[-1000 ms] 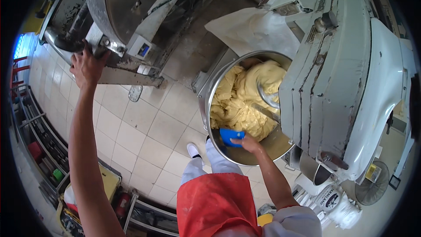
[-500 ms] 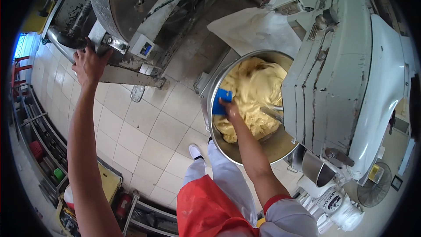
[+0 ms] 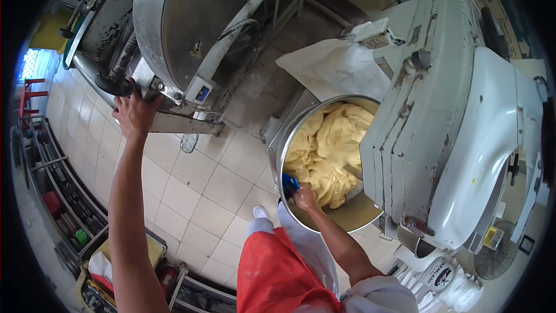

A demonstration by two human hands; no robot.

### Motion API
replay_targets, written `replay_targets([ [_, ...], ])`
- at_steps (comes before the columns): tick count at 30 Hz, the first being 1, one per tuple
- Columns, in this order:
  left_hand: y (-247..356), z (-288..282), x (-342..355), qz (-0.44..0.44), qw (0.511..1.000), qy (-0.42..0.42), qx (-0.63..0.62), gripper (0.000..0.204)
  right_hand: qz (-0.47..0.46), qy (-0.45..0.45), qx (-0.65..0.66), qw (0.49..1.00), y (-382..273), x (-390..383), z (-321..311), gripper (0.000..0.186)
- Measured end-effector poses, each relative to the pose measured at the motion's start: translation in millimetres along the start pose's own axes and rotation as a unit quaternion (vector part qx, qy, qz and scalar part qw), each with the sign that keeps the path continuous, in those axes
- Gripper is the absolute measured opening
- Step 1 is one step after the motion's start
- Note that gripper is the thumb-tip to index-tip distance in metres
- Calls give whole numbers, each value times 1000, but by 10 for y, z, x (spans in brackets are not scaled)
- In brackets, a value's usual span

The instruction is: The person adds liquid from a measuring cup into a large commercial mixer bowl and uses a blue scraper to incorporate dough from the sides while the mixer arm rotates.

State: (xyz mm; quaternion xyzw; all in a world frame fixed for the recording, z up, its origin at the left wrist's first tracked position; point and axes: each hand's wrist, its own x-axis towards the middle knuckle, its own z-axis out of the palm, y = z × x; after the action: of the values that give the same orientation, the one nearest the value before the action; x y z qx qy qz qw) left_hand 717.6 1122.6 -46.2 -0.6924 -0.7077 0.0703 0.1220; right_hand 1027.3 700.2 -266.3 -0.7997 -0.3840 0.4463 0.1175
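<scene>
My left hand [image 3: 134, 115] grips a worn metal part of the machine [image 3: 162, 29] at upper left, fingers curled over it beside a dark curved handle [image 3: 113, 84]. My right hand [image 3: 306, 197] is inside the steel mixing bowl [image 3: 367, 219], closed on a blue scraper [image 3: 289, 182] against the near-left inner wall. Thick yellow dough [image 3: 333, 139] fills much of the bowl, with a metal mixer arm [image 3: 353, 169] partly sunk in it. The grey mixer housing [image 3: 417, 127] hangs over the bowl's right side.
White tiled floor [image 3: 197, 179] lies beneath my feet. Metal racks [image 3: 55, 179] line the left, near a yellow bin [image 3: 92, 255]. A white sheet [image 3: 324, 69] is draped behind the bowl. White sacks [image 3: 452, 284] and a round fan [image 3: 497, 255] are at lower right.
My right hand swung up along the bowl's left wall with the scraper, then came back down toward the near side. My left hand held its place while the whole view shifted slightly.
</scene>
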Motion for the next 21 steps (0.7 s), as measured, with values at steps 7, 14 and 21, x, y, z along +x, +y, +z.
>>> replay_targets([
  [7,50,64,31,-9,999,-12,-30,94,-49,152,15,987,-400,817,391,17],
  [14,-87,158,-3,13,1000,10,-22,97,-8,125,-132,983,-407,1149,282,24],
  [21,-152,149,-46,17,999,35,4,92,47,112,-86,989,-122,1478,371,48],
])
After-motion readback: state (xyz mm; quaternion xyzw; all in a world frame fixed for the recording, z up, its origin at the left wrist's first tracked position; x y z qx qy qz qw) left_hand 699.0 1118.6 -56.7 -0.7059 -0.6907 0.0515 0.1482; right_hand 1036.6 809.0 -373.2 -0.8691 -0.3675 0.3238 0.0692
